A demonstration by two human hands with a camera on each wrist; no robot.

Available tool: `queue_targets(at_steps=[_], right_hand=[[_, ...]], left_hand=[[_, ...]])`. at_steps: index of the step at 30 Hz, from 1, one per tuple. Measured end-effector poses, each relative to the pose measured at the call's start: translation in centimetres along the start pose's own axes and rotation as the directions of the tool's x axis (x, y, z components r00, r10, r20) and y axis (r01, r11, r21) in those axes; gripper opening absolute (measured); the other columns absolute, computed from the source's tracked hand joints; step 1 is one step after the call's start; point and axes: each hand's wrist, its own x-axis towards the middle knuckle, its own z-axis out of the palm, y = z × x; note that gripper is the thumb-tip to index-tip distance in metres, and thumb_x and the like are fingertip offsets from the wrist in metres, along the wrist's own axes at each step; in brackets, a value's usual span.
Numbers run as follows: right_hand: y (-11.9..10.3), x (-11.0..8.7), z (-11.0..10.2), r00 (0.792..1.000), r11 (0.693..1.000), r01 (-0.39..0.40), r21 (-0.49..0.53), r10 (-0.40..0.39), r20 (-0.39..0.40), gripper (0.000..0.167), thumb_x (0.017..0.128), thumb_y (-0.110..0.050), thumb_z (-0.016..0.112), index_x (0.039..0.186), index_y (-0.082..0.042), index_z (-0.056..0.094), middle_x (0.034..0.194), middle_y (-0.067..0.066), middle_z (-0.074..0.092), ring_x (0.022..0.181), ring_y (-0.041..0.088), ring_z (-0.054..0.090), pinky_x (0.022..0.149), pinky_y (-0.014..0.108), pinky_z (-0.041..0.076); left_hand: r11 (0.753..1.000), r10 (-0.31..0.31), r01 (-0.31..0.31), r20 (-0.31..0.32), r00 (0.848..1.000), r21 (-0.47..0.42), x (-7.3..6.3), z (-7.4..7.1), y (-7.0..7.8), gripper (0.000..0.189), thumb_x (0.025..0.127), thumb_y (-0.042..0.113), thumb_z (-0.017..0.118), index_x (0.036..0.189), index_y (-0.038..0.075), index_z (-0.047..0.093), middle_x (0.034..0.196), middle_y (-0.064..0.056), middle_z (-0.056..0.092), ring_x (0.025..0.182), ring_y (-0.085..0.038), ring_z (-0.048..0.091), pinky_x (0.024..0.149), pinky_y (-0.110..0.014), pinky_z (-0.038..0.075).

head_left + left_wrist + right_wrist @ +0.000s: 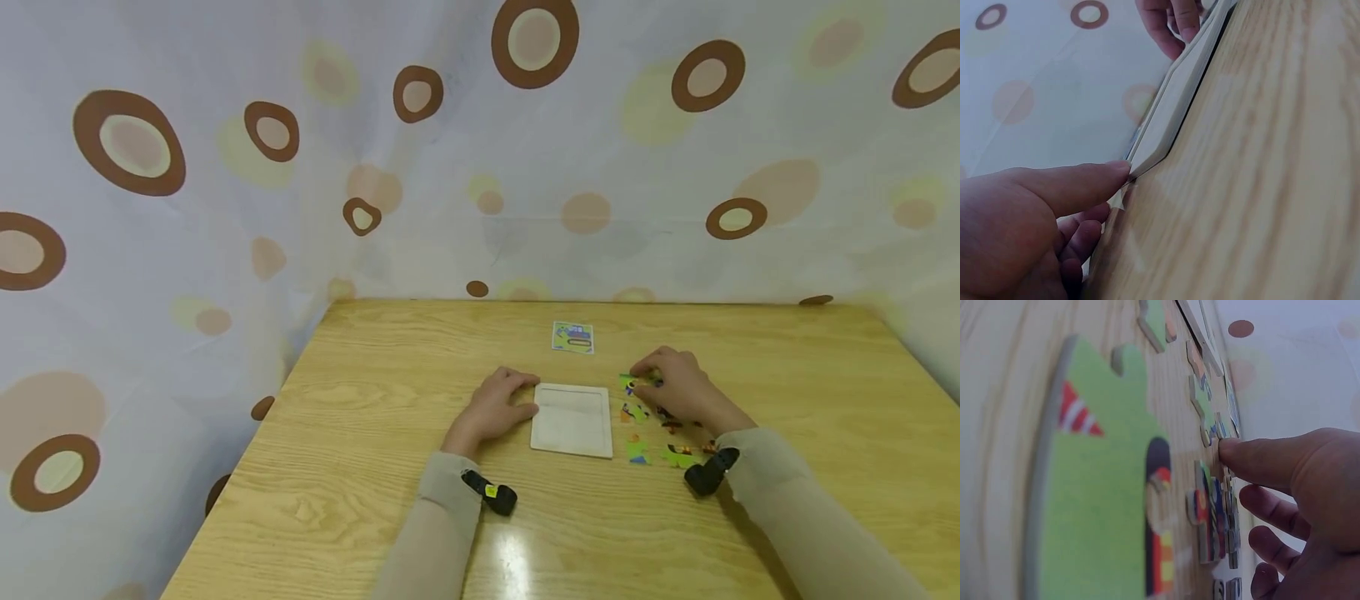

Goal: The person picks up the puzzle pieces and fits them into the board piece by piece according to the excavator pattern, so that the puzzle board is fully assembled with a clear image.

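A square white wooden puzzle tray [572, 421] lies flat on the table. My left hand [495, 406] rests at its left side, the thumb [1100, 178] touching the tray's edge and the index finger reaching its far left corner. To the tray's right, my right hand [675, 387] pinches a small green puzzle piece [627, 383] between thumb and index finger, low over the table. Its other fingers are loosely bent. Several loose puzzle pieces lie around and below that hand, including a green piece [1100, 506] with a red-and-white striped triangle. Part of the pinched piece is hidden by the fingers.
A small picture card [573, 337] with a blue and purple vehicle lies beyond the tray. More pieces, one green and blue [638, 450] and one green and black [679, 456], lie right of the tray. A patterned curtain [465, 167] hangs behind the wooden table [360, 400].
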Motion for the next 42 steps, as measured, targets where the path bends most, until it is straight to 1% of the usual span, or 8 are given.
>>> queue_targets(at_steps=[4,9,13,19,25,29,37,42], right_hand=[[0.2,0.4,0.2,1.0,1.0,0.024,-0.002,-0.024,-0.007,0.029,0.091,-0.015,0.072,0.115,0.001,0.07,0.115,0.02,0.058,0.109,0.046,0.05,0.089,0.06,0.043],[0.2,0.2,-0.1,1.0,0.994,-0.028,0.102,0.027,0.011,0.034,0.093,-0.02,0.07,0.12,0.001,0.067,0.121,0.022,0.06,0.116,0.046,0.051,0.092,0.061,0.044],[0.1,-0.1,-0.1,0.999,0.986,-0.049,0.161,0.048,0.011,0.038,0.093,-0.027,0.069,0.122,-0.001,0.066,0.119,0.019,0.062,0.119,0.047,0.05,0.091,0.06,0.045],[-0.4,-0.4,0.2,1.0,0.985,-0.015,0.171,0.019,-0.024,0.036,0.093,-0.032,0.071,0.118,-0.007,0.068,0.109,0.009,0.065,0.109,0.037,0.056,0.082,0.05,0.05],[-1.8,-0.4,0.8,0.998,0.981,0.043,0.191,-0.035,-0.048,0.031,0.092,-0.028,0.072,0.116,-0.008,0.07,0.108,0.008,0.064,0.101,0.029,0.056,0.073,0.039,0.05],[-2.7,-0.1,1.0,0.997,0.979,0.066,0.192,-0.056,-0.054,0.029,0.092,-0.026,0.072,0.115,-0.008,0.07,0.11,0.007,0.064,0.103,0.029,0.055,0.074,0.04,0.05],[-4.7,0.4,2.1,0.996,0.974,0.09,0.207,-0.089,-0.016,0.026,0.09,-0.024,0.073,0.112,-0.009,0.072,0.109,0.004,0.065,0.103,0.028,0.056,0.085,0.049,0.048],[-5.9,0.9,2.9,0.989,0.973,0.148,0.175,-0.148,-0.016,0.023,0.089,-0.02,0.075,0.108,-0.007,0.074,0.102,0.003,0.067,0.097,0.024,0.059,0.085,0.049,0.049]], left_hand=[[1.0,-0.008,0.008,-0.003,1.0,0.003,-0.2,-0.1,-0.3,0.045,0.096,0.028,0.066,0.139,0.019,0.057,0.132,-0.005,0.051,0.121,-0.024,0.047,0.104,-0.042,0.037],[1.0,-0.011,0.011,-0.002,1.0,-0.002,-0.3,-0.1,-0.3,0.045,0.096,0.03,0.067,0.139,0.019,0.057,0.132,-0.005,0.051,0.122,-0.024,0.046,0.105,-0.042,0.037],[1.0,-0.017,0.017,-0.001,1.0,-0.012,-0.3,-0.1,-0.3,0.045,0.096,0.03,0.067,0.138,0.019,0.057,0.132,-0.004,0.051,0.122,-0.024,0.046,0.105,-0.041,0.037],[1.0,-0.019,0.019,-0.002,1.0,-0.01,-0.3,-0.1,-0.1,0.045,0.095,0.03,0.067,0.138,0.019,0.058,0.133,-0.004,0.05,0.122,-0.023,0.046,0.105,-0.04,0.037],[1.0,-0.009,0.009,0.003,1.0,0.003,-0.1,-0.2,0.0,0.045,0.095,0.029,0.067,0.138,0.019,0.058,0.133,-0.003,0.051,0.122,-0.022,0.047,0.104,-0.04,0.036],[1.0,-0.014,0.014,0.006,1.0,0.009,0.0,-0.2,-0.1,0.045,0.096,0.029,0.067,0.139,0.019,0.057,0.133,-0.003,0.051,0.122,-0.022,0.046,0.104,-0.04,0.036],[1.0,-0.014,0.014,0.007,1.0,0.007,0.0,-0.2,-0.1,0.045,0.096,0.028,0.067,0.139,0.018,0.057,0.134,-0.004,0.05,0.124,-0.022,0.046,0.105,-0.039,0.036],[1.0,-0.019,0.019,0.006,1.0,-0.006,-0.1,-0.3,0.0,0.045,0.096,0.029,0.067,0.138,0.018,0.058,0.134,-0.004,0.051,0.124,-0.022,0.046,0.106,-0.039,0.036]])
